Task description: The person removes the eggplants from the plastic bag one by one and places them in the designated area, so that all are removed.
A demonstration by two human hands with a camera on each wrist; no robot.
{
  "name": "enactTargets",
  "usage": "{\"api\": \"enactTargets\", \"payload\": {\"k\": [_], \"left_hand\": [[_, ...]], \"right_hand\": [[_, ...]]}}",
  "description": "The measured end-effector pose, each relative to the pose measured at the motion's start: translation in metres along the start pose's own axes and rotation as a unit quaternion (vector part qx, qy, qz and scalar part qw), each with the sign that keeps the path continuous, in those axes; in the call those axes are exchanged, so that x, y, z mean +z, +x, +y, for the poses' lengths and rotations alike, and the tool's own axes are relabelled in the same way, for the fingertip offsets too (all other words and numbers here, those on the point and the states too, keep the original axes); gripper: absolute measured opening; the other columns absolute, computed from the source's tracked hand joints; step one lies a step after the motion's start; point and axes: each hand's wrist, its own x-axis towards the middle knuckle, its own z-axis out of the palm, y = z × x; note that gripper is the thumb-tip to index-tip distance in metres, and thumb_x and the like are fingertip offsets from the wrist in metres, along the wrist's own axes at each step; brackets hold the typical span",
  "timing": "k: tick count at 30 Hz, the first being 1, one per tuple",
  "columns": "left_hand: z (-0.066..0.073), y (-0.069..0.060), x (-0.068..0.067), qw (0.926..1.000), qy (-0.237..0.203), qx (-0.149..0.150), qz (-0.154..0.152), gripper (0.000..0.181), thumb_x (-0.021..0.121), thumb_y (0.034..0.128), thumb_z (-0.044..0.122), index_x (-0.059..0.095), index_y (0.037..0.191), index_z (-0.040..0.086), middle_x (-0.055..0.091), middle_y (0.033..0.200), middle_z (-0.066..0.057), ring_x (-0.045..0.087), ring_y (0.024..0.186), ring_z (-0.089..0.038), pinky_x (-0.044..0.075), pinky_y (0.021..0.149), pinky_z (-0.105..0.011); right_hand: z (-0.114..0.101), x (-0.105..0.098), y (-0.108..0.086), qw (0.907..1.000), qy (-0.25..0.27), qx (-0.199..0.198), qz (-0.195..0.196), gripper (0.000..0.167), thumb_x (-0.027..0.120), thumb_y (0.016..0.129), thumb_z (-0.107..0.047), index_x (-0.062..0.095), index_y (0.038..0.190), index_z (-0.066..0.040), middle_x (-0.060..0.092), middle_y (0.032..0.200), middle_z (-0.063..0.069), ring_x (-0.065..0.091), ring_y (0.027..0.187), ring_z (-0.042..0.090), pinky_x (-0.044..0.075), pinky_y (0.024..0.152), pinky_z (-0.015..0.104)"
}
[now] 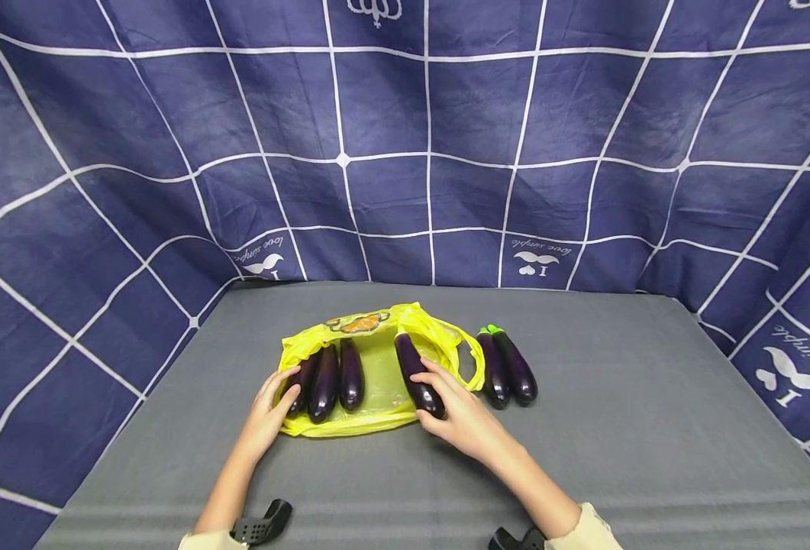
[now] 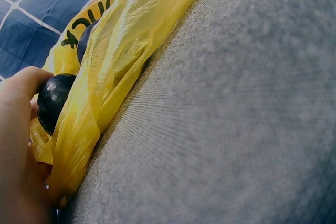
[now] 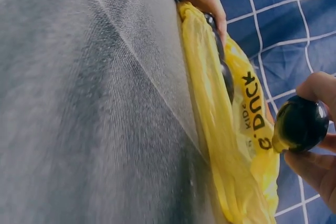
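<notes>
My right hand [image 1: 456, 412] grips a dark purple eggplant [image 1: 414, 374] by its rounded end, thumb and fingers on either side. In the right wrist view that eggplant [image 3: 302, 124] is held over the mouth of a yellow plastic bag [image 1: 384, 382]. The bag lies on its side, its mouth facing me. Three eggplants [image 1: 325, 386] lie in the left part of it. My left hand [image 1: 263, 416] holds the bag's left edge, its thumb at the leftmost eggplant [image 2: 55, 100]; some of its fingers are hidden behind the plastic.
Two more eggplants [image 1: 514, 370] with green stem ends lie side by side on the grey table [image 1: 624, 428], right of the bag. One bag handle loop [image 1: 475, 367] reaches toward them. A blue gridded cloth [image 1: 446, 153] hangs behind and along the sides of the table.
</notes>
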Motion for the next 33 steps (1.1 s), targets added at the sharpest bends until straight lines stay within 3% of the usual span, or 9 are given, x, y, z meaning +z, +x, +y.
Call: {"api": "enactTargets", "payload": {"k": [11,17,33], "left_hand": [[0.001,-0.001,-0.002,1.0,0.006,-0.003,0.006,0.044,0.046,0.0941,0.034,0.045,0.132,0.012,0.023,0.146,-0.021,0.016,0.136,-0.042,0.016,0.103,-0.064],[0.002,-0.002,-0.001,1.0,0.005,0.002,0.007,0.043,0.046,0.0943,0.034,0.045,0.131,0.012,0.025,0.146,-0.02,0.018,0.136,-0.041,0.017,0.103,-0.063],[0.001,-0.001,0.0,0.9999,0.008,-0.001,0.006,0.044,0.046,0.0943,0.034,0.044,0.132,0.012,0.023,0.146,-0.021,0.016,0.136,-0.043,0.016,0.102,-0.065]], "right_hand": [[0.01,-0.023,-0.021,0.9994,-0.009,0.008,0.034,0.043,0.066,0.08,-0.021,0.051,0.12,-0.025,0.042,0.14,-0.002,0.047,0.124,0.018,0.046,0.092,0.04],[0.018,-0.037,-0.03,0.9977,-0.006,0.032,0.06,0.045,0.066,0.079,-0.018,0.051,0.121,-0.025,0.042,0.14,-0.002,0.043,0.127,0.02,0.045,0.092,0.042],[0.051,-0.073,-0.036,0.9868,-0.01,0.089,0.135,0.046,0.06,0.081,-0.009,0.05,0.125,-0.019,0.043,0.14,0.005,0.046,0.123,0.028,0.039,0.088,0.039]]}}
